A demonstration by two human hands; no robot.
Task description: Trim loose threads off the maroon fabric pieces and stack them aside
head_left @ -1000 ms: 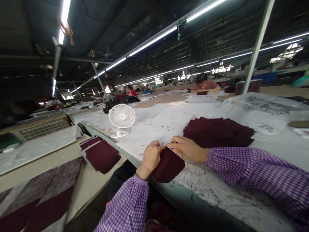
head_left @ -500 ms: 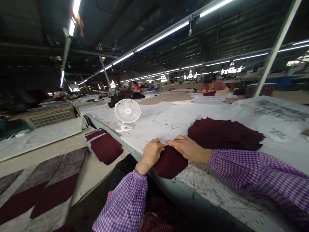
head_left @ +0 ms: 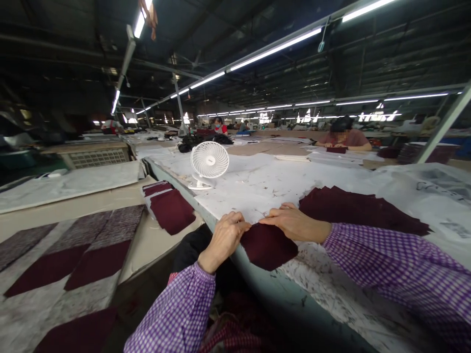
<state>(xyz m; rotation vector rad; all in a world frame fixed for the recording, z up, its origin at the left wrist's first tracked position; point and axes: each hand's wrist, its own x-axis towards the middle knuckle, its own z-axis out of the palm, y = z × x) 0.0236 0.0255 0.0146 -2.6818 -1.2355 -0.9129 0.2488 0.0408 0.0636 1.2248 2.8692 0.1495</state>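
Note:
A maroon fabric piece [head_left: 270, 246] lies at the near edge of the white-covered table, partly over the edge. My left hand [head_left: 227, 238] pinches its upper left edge, fingers together. My right hand [head_left: 292, 223] grips the top edge a little further right, with thumb and fingers closed on it. A small gap separates the two hands. To the right of my right hand spreads a pile of maroon pieces [head_left: 360, 208]. Another small maroon stack [head_left: 172, 211] rests on the lower surface at the left.
A white fan [head_left: 209, 161] stands on the table [head_left: 253, 176] beyond my hands. Clear plastic [head_left: 412, 181] covers the right side. Patterned panels [head_left: 84, 250] lie at lower left. A person [head_left: 346, 135] works across the table.
The view has turned slightly left, so the surroundings appear further right. My hands have moved slightly apart along the fabric's top edge, both still holding it.

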